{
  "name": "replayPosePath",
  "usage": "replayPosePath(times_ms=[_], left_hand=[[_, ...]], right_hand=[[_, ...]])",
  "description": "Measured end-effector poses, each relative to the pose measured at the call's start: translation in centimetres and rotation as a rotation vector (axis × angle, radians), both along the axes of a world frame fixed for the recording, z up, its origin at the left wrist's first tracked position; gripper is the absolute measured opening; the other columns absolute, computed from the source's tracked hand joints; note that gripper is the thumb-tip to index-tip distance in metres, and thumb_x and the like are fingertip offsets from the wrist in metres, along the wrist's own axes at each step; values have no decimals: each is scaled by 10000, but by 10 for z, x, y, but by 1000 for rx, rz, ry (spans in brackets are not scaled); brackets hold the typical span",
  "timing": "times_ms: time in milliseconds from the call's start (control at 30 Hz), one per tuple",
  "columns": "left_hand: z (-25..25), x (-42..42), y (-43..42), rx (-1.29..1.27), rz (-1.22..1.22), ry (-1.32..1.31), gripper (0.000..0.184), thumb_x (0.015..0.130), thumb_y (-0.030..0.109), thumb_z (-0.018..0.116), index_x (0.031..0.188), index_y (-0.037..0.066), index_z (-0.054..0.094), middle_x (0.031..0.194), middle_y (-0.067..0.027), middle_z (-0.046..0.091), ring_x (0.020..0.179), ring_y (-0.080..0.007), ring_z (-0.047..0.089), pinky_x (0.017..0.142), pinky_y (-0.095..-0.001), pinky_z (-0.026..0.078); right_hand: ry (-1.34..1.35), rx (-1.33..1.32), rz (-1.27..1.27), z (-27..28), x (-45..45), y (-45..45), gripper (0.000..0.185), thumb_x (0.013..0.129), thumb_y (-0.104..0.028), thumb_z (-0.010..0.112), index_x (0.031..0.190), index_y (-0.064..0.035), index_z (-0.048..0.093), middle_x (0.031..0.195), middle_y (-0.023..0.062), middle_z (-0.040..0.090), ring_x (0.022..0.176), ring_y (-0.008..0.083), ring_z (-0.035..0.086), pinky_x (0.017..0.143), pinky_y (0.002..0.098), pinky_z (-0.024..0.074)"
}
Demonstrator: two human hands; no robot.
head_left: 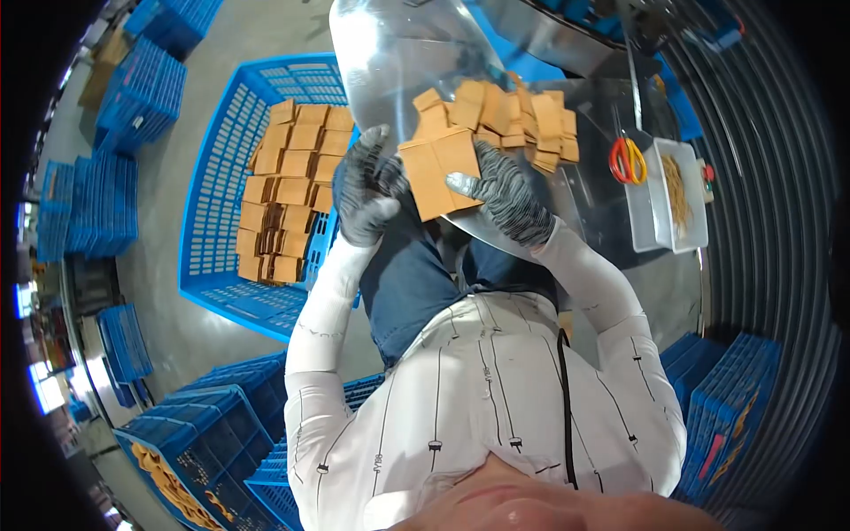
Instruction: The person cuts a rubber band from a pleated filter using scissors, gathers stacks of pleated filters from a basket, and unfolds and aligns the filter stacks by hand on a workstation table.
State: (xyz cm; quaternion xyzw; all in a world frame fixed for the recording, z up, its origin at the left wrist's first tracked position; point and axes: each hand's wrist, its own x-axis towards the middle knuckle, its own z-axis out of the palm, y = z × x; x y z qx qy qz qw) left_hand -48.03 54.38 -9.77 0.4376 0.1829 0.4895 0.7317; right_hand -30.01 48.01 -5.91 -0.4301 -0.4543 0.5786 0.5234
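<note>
- The right hand grasps a flat brown stack at the middle of the frame, thumb laid across its upper face; the fingers beneath are hidden. The thumb probably keeps the layers from sliding apart.
- The left hand is released, fingers and thumb spread, just left of the stack. It looks placed to steady or take that side, though contact is not clear.
- The stack is tilted over the lap, between the supplies, which seems to keep both within short reach.
- At left, a blue crate holds brown bundles in close rows, likely so they support one another.
- A loose brown pile lies at upper centre, just beyond the stack.
- At right, red-and-yellow handles lie beside a white bin of thin tan strands, on the right hand's side of the bench.
- The crate's right wall runs close by the left hand, and that forearm crosses its lower-right corner, so sideways swings need lift. Room opens over the lap; upward, the pile limits the stack.
</note>
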Motion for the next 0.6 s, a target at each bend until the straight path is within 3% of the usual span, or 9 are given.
replayPosePath(times_ms=[33,100,167,200,233,333,367,467,600], left_hand=[[-1,7,-3,-48,-60,10,764,733,334,703,1352,106,318,1180,-122,506,1083,-194,499,905,-362,406],[-18,38,-18,-55,82,271,662,838,410,586,1339,64,327,1160,-128,518,1064,-200,501,886,-346,420],[-30,78,-33,151,283,479,624,891,442,500,1323,26,327,1129,-123,530,1027,-195,519,856,-324,443],[-41,89,-38,198,352,504,623,908,461,462,1316,10,324,1124,-120,531,1014,-195,526,849,-312,449],[-45,97,-41,88,263,293,647,896,483,472,1308,8,323,1146,-126,514,1012,-191,533,856,-300,451],[-39,110,-55,160,248,301,589,921,474,413,1265,-2,358,1116,-137,526,983,-186,540,852,-292,444],[-28,110,-64,139,180,298,554,917,486,413,1199,10,400,1063,-122,534,966,-173,537,835,-282,449],[-47,110,-74,24,71,305,540,918,486,411,1191,20,414,1035,-102,534,945,-163,534,834,-270,445],[-71,109,-82,140,-2,392,487,936,444,403,1177,24,456,1030,-94,561,943,-147,538,849,-272,429]], right_hand=[[-71,36,-65,-9,13,-7,438,831,-158,632,1196,10,456,1075,92,579,1012,166,549,881,287,440],[-68,66,-121,-25,28,-20,431,844,-157,616,1210,3,452,1080,84,579,1013,157,546,901,281,426],[-139,74,-121,-37,37,-33,423,845,-173,614,1202,-4,462,1104,90,576,1019,176,551,909,293,424],[-179,78,-120,-44,43,-39,419,846,-180,614,1198,-7,467,1116,93,574,1021,186,554,913,299,424],[-832,617,-149,-50,57,-44,429,833,-208,625,1187,-9,486,1148,107,565,1027,219,558,912,319,429],[-809,125,70,-28,75,-61,402,841,-186,601,1189,-14,496,1168,126,554,1029,243,557,907,333,438],[-901,468,-69,-63,78,-62,393,840,-167,589,1195,-21,499,1144,120,570,1022,226,563,888,321,451],[-211,51,40,-74,71,-71,392,848,-184,575,1200,-28,501,1146,104,572,1028,201,561,884,306,452],[442,-318,-42,-99,76,-92,384,872,-199,540,1207,-16,493,1133,94,575,1026,153,549,875,293,450]])
